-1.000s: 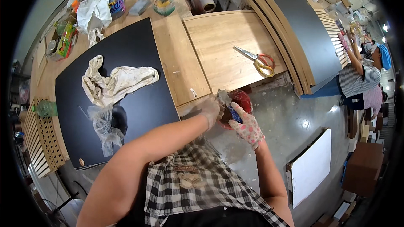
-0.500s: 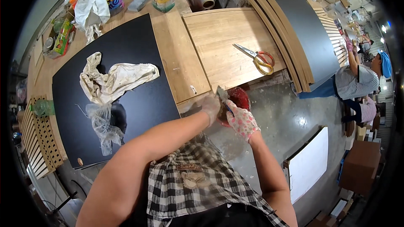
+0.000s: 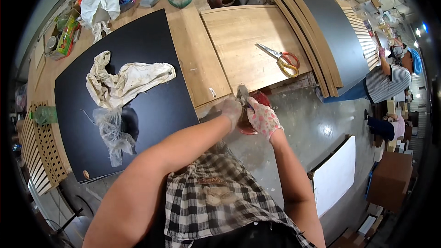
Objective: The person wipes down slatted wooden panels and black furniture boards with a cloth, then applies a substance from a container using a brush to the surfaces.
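A putty knife (image 3: 241,93) is gripped in my right hand (image 3: 264,118), which wears a white glove with pink dots. Its smeared metal blade points up, and the closed fingers cover most of the handle. Close on its left is my left hand (image 3: 231,111) in a pale glove; its fingers are blurred and partly hidden, so I cannot tell whether it touches the blade or the bowl. Below both hands is a red bowl (image 3: 262,98) with brownish stuff inside, beside the workbench's front edge. Scissors (image 3: 281,58) with red and yellow handles lie on the wooden board (image 3: 243,32) beyond.
A black panel (image 3: 161,110) on the left bears a soiled cloth (image 3: 138,80) and a crumpled plastic bag (image 3: 113,138). Stacked dark panels (image 3: 321,32) stand at the right. A white board (image 3: 334,177) is lower right, over the floor. Two people work at far right.
The putty knife blade has tilted more upright and moved slightly up. My right hand has shifted a little up and left. The left hand stays close beside it.
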`<action>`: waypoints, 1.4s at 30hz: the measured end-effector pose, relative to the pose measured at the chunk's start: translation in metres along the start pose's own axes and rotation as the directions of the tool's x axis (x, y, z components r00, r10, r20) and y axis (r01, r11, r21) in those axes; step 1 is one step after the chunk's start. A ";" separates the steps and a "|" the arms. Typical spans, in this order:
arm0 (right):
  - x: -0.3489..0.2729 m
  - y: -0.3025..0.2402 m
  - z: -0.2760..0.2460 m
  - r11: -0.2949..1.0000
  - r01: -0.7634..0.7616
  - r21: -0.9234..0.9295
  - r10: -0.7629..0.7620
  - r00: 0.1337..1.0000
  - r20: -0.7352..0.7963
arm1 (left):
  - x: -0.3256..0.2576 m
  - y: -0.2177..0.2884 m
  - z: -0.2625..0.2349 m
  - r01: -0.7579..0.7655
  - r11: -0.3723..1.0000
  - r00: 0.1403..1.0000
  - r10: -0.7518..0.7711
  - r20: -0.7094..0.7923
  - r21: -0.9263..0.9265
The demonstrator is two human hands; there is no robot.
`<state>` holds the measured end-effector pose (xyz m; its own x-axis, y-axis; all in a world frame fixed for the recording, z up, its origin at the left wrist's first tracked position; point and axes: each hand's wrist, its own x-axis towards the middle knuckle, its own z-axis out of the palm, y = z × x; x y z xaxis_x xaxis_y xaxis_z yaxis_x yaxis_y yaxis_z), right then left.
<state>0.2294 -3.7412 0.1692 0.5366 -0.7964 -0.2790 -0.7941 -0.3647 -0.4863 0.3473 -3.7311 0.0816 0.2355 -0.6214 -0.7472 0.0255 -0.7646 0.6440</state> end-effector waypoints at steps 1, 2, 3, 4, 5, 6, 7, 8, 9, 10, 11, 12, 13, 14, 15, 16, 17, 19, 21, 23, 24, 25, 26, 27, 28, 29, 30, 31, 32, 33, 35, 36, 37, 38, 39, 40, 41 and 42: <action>0.002 -0.001 -0.001 0.999 -0.028 -0.017 0.029 0.998 0.054 | -0.003 0.004 -0.005 0.015 0.995 1.000 -0.013 0.023 -0.102; 0.004 -0.002 -0.002 0.998 -0.056 -0.035 0.059 0.992 0.107 | 0.002 0.000 -0.006 0.012 0.994 1.000 -0.010 0.017 -0.105; 0.006 -0.005 -0.001 0.998 -0.050 -0.035 0.053 0.993 0.106 | 0.010 -0.006 -0.005 -0.086 0.985 0.996 0.085 -0.013 -0.149; 0.004 -0.006 0.000 0.999 -0.040 -0.030 0.043 0.996 0.082 | 0.010 -0.010 -0.003 -0.178 0.966 0.984 0.174 -0.039 -0.188; 0.003 -0.007 0.001 0.999 -0.031 -0.025 0.033 0.998 0.057 | 0.014 -0.011 -0.003 -0.176 0.966 0.984 0.173 -0.037 -0.188; 0.001 -0.008 0.001 1.000 -0.023 -0.020 0.023 0.999 0.032 | 0.018 -0.012 -0.003 -0.168 0.968 0.986 0.164 -0.035 -0.188; 0.008 -0.006 0.002 0.998 0.031 -0.057 -0.034 0.998 -0.047 | 0.020 -0.011 -0.002 -0.156 0.971 0.988 0.153 -0.027 -0.181; 0.005 -0.005 0.001 0.998 0.025 -0.056 -0.027 0.998 -0.050 | 0.022 -0.010 -0.002 -0.147 0.975 0.989 0.145 -0.021 -0.166; 0.002 -0.004 -0.001 0.998 -0.008 -0.056 0.008 1.000 -0.006 | 0.021 -0.011 0.001 -0.142 0.980 0.990 0.140 -0.022 -0.141; 0.002 -0.006 -0.003 0.998 -0.030 -0.059 0.032 0.999 0.039 | 0.023 -0.013 0.003 -0.147 0.982 0.989 0.143 -0.036 -0.117; 0.004 -0.007 -0.003 0.998 -0.026 -0.060 0.029 0.999 0.038 | 0.026 -0.015 0.003 -0.151 0.985 0.988 0.146 -0.054 -0.087; 0.005 -0.008 -0.003 0.998 -0.025 -0.055 0.027 0.999 0.045 | 0.029 -0.016 0.003 -0.159 0.986 0.985 0.155 -0.073 -0.050; 0.004 -0.008 -0.002 0.998 -0.030 -0.048 0.032 0.998 0.052 | 0.033 -0.020 0.004 -0.162 0.987 0.983 0.161 -0.083 -0.011; 0.002 -0.007 -0.001 0.999 -0.035 -0.042 0.037 0.998 0.060 | 0.038 -0.022 0.004 -0.159 0.987 0.983 0.161 -0.092 0.035; 0.005 -0.004 0.001 0.999 -0.028 -0.042 0.030 0.998 0.056 | 0.043 -0.025 0.004 -0.150 0.984 0.983 0.160 -0.094 0.100; 0.002 -0.001 0.004 0.999 -0.032 -0.042 0.034 0.998 0.054 | 0.051 -0.030 0.005 -0.139 0.970 0.984 0.159 -0.083 0.201; 0.000 -0.001 0.005 0.999 -0.010 -0.053 0.012 0.999 0.040 | 0.060 -0.034 0.003 -0.135 0.928 0.984 0.167 -0.063 0.348; -0.008 -0.012 0.001 0.998 -0.024 -0.060 0.027 0.998 0.049 | 0.061 -0.043 -0.002 -0.266 0.465 0.950 0.275 0.147 0.845; 0.000 -0.014 0.005 0.997 -0.048 -0.060 0.049 0.999 0.023 | 0.052 -0.041 0.000 -0.266 -0.168 0.830 0.461 0.314 0.949; 0.015 0.009 0.008 0.986 -0.152 -0.065 0.154 0.988 0.028 | -0.015 0.021 -0.011 -0.432 -0.286 0.846 0.198 0.494 0.855; 0.014 0.002 0.006 0.988 -0.139 -0.066 0.141 0.990 0.027 | -0.015 0.019 -0.014 -0.422 -0.282 0.851 0.205 0.484 0.862; 0.014 -0.006 0.001 0.989 -0.123 -0.086 0.127 0.991 0.040 | -0.007 0.013 -0.016 -0.397 -0.243 0.860 0.240 0.451 0.885; 0.012 -0.013 -0.003 0.988 -0.109 -0.107 0.116 0.992 0.056 | 0.001 0.008 -0.016 -0.375 -0.200 0.867 0.271 0.419 0.905; 0.003 -0.016 -0.005 0.991 -0.074 -0.114 0.084 0.993 0.085 | 0.008 0.003 -0.015 -0.379 -0.077 0.881 0.276 0.385 0.922; -0.007 -0.020 -0.005 0.984 -0.139 -0.109 0.151 0.982 0.113 | 0.007 0.003 -0.015 -0.377 -0.076 0.881 0.278 0.382 0.923; -0.006 -0.021 -0.003 0.985 -0.140 -0.098 0.149 0.984 0.097 | 0.006 0.004 -0.015 -0.383 -0.140 0.875 0.264 0.407 0.913; -0.003 -0.019 -0.002 0.986 -0.140 -0.086 0.147 0.986 0.081 | 0.005 0.005 -0.016 -0.387 -0.202 0.868 0.248 0.429 0.900; 0.002 -0.012 0.000 0.985 -0.148 -0.085 0.154 0.985 0.074 | 0.003 0.005 -0.014 -0.393 -0.210 0.864 0.249 0.437 0.895; 0.012 -0.003 0.002 0.987 -0.117 -0.109 0.122 0.992 0.033 | 0.002 0.006 -0.013 -0.403 -0.127 0.861 0.281 0.423 0.906; 0.016 0.006 0.004 0.987 -0.088 -0.134 0.088 0.996 -0.009 | 0.000 0.006 -0.011 -0.414 -0.044 0.859 0.311 0.406 0.909; 0.006 -0.016 -0.011 0.991 -0.102 -0.088 0.109 0.991 0.074 | -0.002 0.008 -0.018 -0.402 0.050 0.867 0.342 0.363 0.914; 0.003 -0.016 -0.008 0.990 -0.099 -0.105 0.108 0.991 0.085 | -0.005 0.008 -0.019 -0.378 0.010 0.879 0.317 0.356 0.926; -0.004 -0.016 -0.005 0.988 -0.093 -0.121 0.105 0.990 0.098 | -0.005 0.006 -0.018 -0.364 -0.008 0.886 0.306 0.349 0.931; -0.005 -0.017 -0.002 0.989 -0.098 -0.113 0.110 0.989 0.103 | -0.005 0.007 -0.019 -0.349 -0.028 0.892 0.296 0.341 0.937; -0.001 -0.018 -0.003 0.989 -0.106 -0.100 0.114 0.990 0.078 | 0.002 0.002 -0.020 -0.340 0.058 0.892 0.336 0.303 0.939; 0.001 -0.020 -0.005 0.989 -0.119 -0.086 0.124 0.991 0.053 | 0.010 -0.004 -0.018 -0.342 0.142 0.888 0.373 0.270 0.929; 0.011 -0.008 -0.001 0.989 -0.098 -0.110 0.100 0.995 0.021 | 0.017 -0.008 -0.014 -0.371 0.246 0.878 0.406 0.252 0.896; 0.017 0.007 0.003 0.988 -0.077 -0.135 0.076 0.997 -0.012 | 0.025 -0.010 -0.007 -0.394 0.379 0.884 0.405 0.233 0.837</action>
<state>0.2335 -3.7558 0.1591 0.4713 -0.8273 -0.3056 -0.8642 -0.3640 -0.3474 0.3598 -3.7379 0.0575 -0.0077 -0.8987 -0.4385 -0.8965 -0.1881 0.4011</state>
